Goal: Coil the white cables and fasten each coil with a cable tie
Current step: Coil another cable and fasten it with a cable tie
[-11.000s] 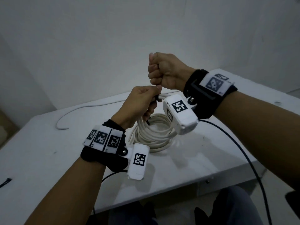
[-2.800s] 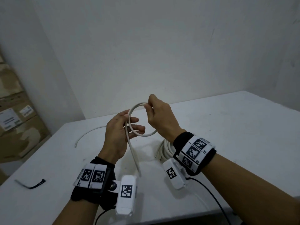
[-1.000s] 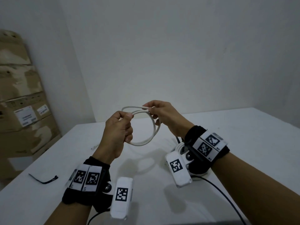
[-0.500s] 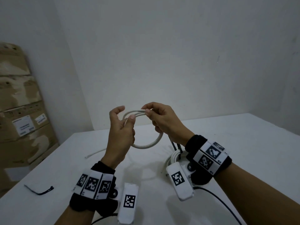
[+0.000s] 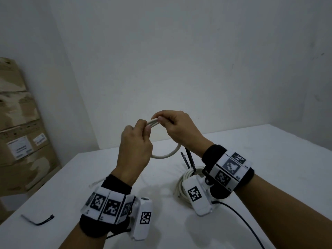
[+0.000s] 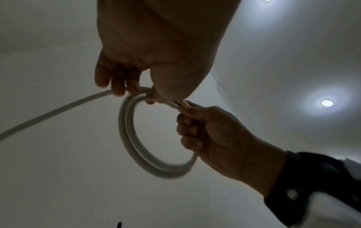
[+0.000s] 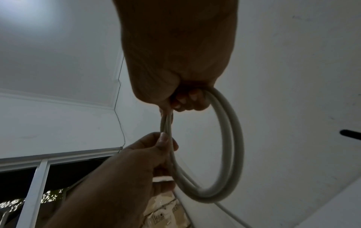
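A small coil of white cable [image 5: 167, 154] hangs in the air between both hands above the white table [image 5: 269, 150]. My left hand [image 5: 142, 126] pinches the coil's top strands from the left; the coil [image 6: 136, 146] shows two loops in the left wrist view, with a loose tail [image 6: 48, 115] trailing off left. My right hand [image 5: 161, 120] grips the same strands just to the right, its fingers curled round the coil [image 7: 232, 146]. The tail's end [image 5: 95, 183] lies on the table. A finished coil [image 5: 181, 184] with a black tie [image 5: 188, 159] sticking up lies under my right wrist.
A loose black cable tie [image 5: 38, 219] lies near the table's front left edge. Stacked cardboard boxes [image 5: 19, 132] stand at the left against the wall. A black lead [image 5: 242, 221] runs from my right wrist device over the table's front.
The left hand, open beside the loop half a second ago, has closed its thumb and fingers on the top strands. The hands have drawn closer together, and more of the tail is gathered into the coil.
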Tool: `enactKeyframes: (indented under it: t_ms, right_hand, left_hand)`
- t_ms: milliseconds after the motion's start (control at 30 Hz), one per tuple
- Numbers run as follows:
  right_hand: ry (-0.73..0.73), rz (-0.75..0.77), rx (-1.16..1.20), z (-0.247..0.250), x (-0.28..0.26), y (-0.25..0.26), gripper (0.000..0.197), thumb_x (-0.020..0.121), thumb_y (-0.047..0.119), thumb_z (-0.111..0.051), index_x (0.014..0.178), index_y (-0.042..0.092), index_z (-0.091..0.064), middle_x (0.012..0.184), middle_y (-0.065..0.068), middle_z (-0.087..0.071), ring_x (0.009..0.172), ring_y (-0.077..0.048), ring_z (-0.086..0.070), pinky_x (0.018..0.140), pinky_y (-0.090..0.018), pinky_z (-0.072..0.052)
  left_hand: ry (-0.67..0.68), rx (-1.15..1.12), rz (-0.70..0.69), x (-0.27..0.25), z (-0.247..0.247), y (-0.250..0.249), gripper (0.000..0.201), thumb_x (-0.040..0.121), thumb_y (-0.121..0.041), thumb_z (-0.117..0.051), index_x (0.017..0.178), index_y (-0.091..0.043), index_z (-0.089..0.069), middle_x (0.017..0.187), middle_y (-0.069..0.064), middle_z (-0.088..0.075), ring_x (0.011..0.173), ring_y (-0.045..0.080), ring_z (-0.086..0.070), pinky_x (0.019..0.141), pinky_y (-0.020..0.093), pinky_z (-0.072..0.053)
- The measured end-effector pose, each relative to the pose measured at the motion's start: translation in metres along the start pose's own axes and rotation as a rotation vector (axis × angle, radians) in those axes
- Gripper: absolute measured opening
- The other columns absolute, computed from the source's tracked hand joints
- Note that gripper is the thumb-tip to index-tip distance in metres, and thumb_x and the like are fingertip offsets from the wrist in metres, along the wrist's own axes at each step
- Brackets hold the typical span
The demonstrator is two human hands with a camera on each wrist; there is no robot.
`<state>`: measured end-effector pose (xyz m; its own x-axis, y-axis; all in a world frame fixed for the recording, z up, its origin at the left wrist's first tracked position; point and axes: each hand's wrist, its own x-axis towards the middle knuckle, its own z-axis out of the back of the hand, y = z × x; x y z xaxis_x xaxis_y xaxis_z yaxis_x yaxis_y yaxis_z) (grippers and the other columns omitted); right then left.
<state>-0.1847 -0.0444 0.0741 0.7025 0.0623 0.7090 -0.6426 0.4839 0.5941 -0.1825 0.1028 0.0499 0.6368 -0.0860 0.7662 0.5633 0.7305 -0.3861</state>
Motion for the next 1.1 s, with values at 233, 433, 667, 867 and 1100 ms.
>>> enactKeyframes:
  t_ms: [233, 433, 667, 867, 1100]
  right_hand:
    - [0.015, -0.013, 0.048, 0.013, 0.012, 0.0, 0.019, 0.095, 0.011, -0.053, 0.095, 0.011, -0.072, 0.066, -0.002, -0.063, 0.058, -0.019, -0.052, 0.059, -0.032, -0.044]
    - [-0.052, 0.032, 0.033, 0.009, 0.019, -0.002, 0.018, 0.094, 0.01, -0.055, 0.098, 0.009, -0.072, 0.083, -0.003, -0.07, 0.069, -0.014, -0.057, 0.065, -0.015, -0.043]
    - [-0.347, 0.103, -0.235, 0.003, 0.001, 0.004, 0.024, 0.091, 0.023, -0.057, 0.113, 0.016, -0.059, 0.1, -0.005, -0.056, 0.09, -0.018, -0.055, 0.079, -0.027, -0.043]
    - [0.142, -0.851, 0.837, -0.042, -0.049, 0.011, 0.06, 0.098, 0.054, -0.033, 0.098, 0.0, -0.059, 0.074, -0.014, -0.07, 0.067, -0.025, -0.066, 0.057, -0.03, -0.053]
    - [-0.453, -0.972, 1.756, -0.065, -0.02, -0.008, 0.058, 0.104, 0.037, -0.017, 0.107, -0.011, -0.051, 0.098, -0.023, -0.062, 0.09, -0.032, -0.059, 0.099, -0.045, -0.041]
  left_hand:
    - [0.336, -0.484, 0.099, 0.018, 0.013, 0.0, 0.025, 0.102, -0.025, -0.041, 0.098, -0.006, -0.057, 0.085, 0.005, -0.072, 0.076, 0.016, -0.067, 0.072, 0.034, -0.052]
    - [0.44, -0.939, 0.36, 0.027, 0.012, -0.004, 0.029, 0.102, -0.021, -0.042, 0.102, -0.002, -0.064, 0.058, 0.0, -0.046, 0.05, 0.015, -0.044, 0.055, 0.028, -0.048]
    - [0.037, -0.958, 0.418, 0.041, 0.001, -0.016, 0.026, 0.102, -0.018, -0.043, 0.086, -0.009, -0.061, 0.053, -0.004, -0.04, 0.045, 0.008, -0.036, 0.048, 0.022, -0.038]
    - [-0.137, -1.018, 0.373, 0.062, 0.007, -0.025, 0.025, 0.103, -0.017, -0.042, 0.087, -0.01, -0.06, 0.06, 0.001, -0.046, 0.046, 0.009, -0.045, 0.047, 0.022, -0.046]
    - [-0.209, -0.838, 0.384, 0.044, 0.006, -0.001, 0.027, 0.102, -0.017, -0.044, 0.082, -0.014, -0.062, 0.058, 0.001, -0.045, 0.044, 0.011, -0.044, 0.043, 0.024, -0.044]
